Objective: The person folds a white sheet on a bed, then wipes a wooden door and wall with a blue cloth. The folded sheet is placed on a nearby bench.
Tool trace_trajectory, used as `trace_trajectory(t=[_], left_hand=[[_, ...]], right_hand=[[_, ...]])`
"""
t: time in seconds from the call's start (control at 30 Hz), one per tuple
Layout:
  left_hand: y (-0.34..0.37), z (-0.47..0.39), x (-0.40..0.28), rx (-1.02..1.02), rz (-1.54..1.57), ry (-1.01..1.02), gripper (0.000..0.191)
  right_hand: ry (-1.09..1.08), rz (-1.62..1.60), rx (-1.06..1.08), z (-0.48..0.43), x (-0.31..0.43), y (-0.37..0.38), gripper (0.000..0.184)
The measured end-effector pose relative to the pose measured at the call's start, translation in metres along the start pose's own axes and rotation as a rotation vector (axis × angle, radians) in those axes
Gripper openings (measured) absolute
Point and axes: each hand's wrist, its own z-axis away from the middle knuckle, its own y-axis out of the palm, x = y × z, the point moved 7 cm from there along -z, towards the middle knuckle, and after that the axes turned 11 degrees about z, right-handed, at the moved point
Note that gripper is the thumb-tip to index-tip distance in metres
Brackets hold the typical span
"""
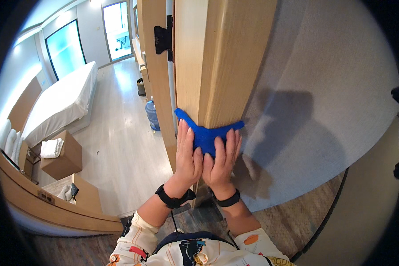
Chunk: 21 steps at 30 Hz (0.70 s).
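A blue cloth [206, 136] is wrapped around the projecting corner of a light wooden door frame [216, 66]. My left hand [188, 158] holds the cloth against the side towards the room, fingers pointing up along the frame. On the other side, my right hand [222, 163] presses the cloth to the frame's face with bent fingers. Both palms turn inward, and the thumbs nearly meet below the cloth. Each wrist wears a black band. The cloth's two ends stick out past my fingers; the part under my hands is hidden.
A black hinge [163, 40] is fixed above left, beside the door edge. Grey wall covering [306, 66] runs to the right. Through the doorway are a blue water bottle [152, 114], a bin [141, 87], a bed [63, 96], a brown stool [68, 156] with white towels [52, 148], and a wooden cabinet [86, 196].
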Motion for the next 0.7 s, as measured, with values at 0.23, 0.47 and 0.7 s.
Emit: trace_trajectory(t=[0.23,0.47,0.7], left_hand=[[-0.008,-0.049,0.006,-0.033,-0.003,-0.080,0.061],[-0.009,-0.013,0.010,-0.076,0.008,-0.017,0.052],[-0.009,0.152,0.041,0.068,-0.021,-0.342,0.056]], right_hand=[[-0.011,-0.006,0.014,-0.039,-0.008,0.000,0.050],[-0.020,-0.025,-0.035,-0.009,-0.004,0.003,0.047],[0.056,0.023,0.250,0.144,-0.010,0.030,0.049]])
